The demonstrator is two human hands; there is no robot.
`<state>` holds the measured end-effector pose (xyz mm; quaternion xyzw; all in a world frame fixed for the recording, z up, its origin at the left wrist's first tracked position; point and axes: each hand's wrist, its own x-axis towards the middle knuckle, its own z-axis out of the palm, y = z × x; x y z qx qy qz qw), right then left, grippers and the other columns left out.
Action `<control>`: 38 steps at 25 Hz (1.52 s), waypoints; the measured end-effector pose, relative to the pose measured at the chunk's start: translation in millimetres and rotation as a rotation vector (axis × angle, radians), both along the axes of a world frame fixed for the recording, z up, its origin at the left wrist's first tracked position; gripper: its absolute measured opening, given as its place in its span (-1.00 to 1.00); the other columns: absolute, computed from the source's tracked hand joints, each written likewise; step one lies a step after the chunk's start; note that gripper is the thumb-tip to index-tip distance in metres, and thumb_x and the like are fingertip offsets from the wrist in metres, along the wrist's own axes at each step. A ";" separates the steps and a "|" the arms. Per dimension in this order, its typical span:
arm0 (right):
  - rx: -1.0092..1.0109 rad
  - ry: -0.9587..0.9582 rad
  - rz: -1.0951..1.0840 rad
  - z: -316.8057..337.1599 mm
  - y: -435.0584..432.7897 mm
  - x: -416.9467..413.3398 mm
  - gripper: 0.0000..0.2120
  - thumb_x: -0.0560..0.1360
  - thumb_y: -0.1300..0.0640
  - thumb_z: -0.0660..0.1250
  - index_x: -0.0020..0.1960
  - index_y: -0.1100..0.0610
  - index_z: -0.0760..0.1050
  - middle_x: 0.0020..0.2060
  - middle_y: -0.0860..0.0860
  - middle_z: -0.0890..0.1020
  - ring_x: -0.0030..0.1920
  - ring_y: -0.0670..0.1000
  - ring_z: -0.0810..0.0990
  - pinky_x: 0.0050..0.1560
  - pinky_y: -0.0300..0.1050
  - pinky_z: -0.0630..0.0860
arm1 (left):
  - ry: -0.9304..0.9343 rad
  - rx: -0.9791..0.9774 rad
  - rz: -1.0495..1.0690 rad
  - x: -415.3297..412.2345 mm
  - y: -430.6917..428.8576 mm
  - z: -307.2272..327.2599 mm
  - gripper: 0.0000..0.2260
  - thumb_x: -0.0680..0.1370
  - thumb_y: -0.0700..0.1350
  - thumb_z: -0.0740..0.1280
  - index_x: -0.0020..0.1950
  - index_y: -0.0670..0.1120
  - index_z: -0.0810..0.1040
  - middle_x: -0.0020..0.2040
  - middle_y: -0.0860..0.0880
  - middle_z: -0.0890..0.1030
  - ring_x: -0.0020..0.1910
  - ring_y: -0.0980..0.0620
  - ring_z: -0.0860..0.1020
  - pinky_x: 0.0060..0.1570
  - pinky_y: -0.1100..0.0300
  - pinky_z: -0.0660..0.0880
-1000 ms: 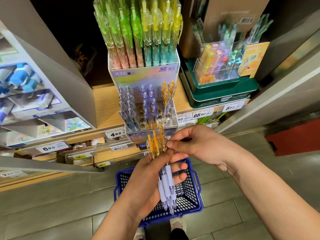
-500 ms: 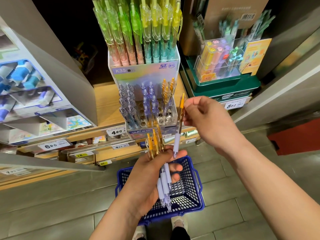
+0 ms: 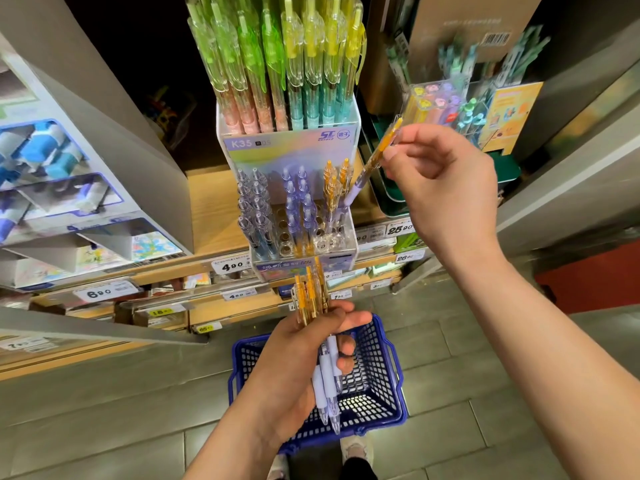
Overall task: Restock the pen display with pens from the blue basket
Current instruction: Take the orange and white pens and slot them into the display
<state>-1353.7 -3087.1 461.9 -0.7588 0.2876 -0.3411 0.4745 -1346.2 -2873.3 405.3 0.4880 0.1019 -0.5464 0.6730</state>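
Head view: right hand [image 3: 446, 188] pinches one orange pen [image 3: 375, 157], tilted, its tip at the right edge of the pen display [image 3: 304, 263]. Left hand [image 3: 294, 368] grips a bundle of pens [image 3: 310, 292] above the blue basket [image 3: 379, 368].

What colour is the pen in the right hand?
The pen is clear orange with a lilac grip; head view.

bright shelves – blurred, warped edges
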 end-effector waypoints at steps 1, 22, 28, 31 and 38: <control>-0.048 0.010 0.017 -1.5 2.2 0.5 -0.83 0.53 0.16 0.45 0.00 -0.10 0.59 -0.15 -0.12 0.71 -0.12 -0.15 0.70 0.01 -0.25 0.63 | 0.003 0.001 0.004 0.1 0.2 -0.7 -0.64 0.46 -0.14 0.40 0.20 -0.28 0.58 0.11 -0.25 0.72 -0.37 0.04 0.51 -0.41 0.23 0.47; 0.601 0.556 0.544 -31.0 47.2 -36.0 -0.79 0.54 -0.07 0.39 0.15 -0.06 0.63 -0.21 -0.14 0.69 -0.25 -0.22 0.65 -0.13 -0.25 0.54 | -0.025 -0.051 -0.049 8.9 -6.0 4.9 -0.75 0.47 -0.26 0.47 0.13 -0.29 0.66 0.13 -0.29 0.70 -0.27 -0.02 0.64 -0.29 0.16 0.58; 0.948 0.384 0.445 -37.9 43.9 -35.9 -0.75 0.48 0.16 0.48 0.12 0.23 0.59 -0.27 -0.02 0.61 -0.37 -0.13 0.57 -0.35 -0.31 0.51 | -0.042 -0.085 -0.074 9.0 -2.9 5.0 -0.80 0.50 -0.19 0.46 0.10 -0.19 0.72 0.14 -0.26 0.71 -0.19 -0.05 0.70 -0.20 0.14 0.63; 1.037 0.299 0.425 -37.1 43.4 -36.2 -0.55 0.38 0.14 0.50 0.14 0.39 0.53 -0.17 0.16 0.61 -0.37 -0.07 0.57 -0.39 -0.31 0.52 | -0.060 -0.075 -0.070 9.1 -2.0 4.7 -0.80 0.48 -0.10 0.41 0.05 -0.08 0.76 0.12 -0.21 0.73 -0.13 -0.04 0.73 -0.13 0.14 0.65; 1.057 0.158 0.440 -42.6 38.4 -40.2 -0.52 0.38 0.23 0.44 0.26 0.37 0.52 -0.02 0.18 0.70 -0.17 -0.01 0.69 -0.12 -0.26 0.64 | -0.011 -0.082 0.004 9.8 -3.2 6.3 -0.78 0.50 -0.09 0.41 0.06 -0.13 0.76 0.13 -0.24 0.72 -0.24 0.00 0.68 -0.24 0.18 0.63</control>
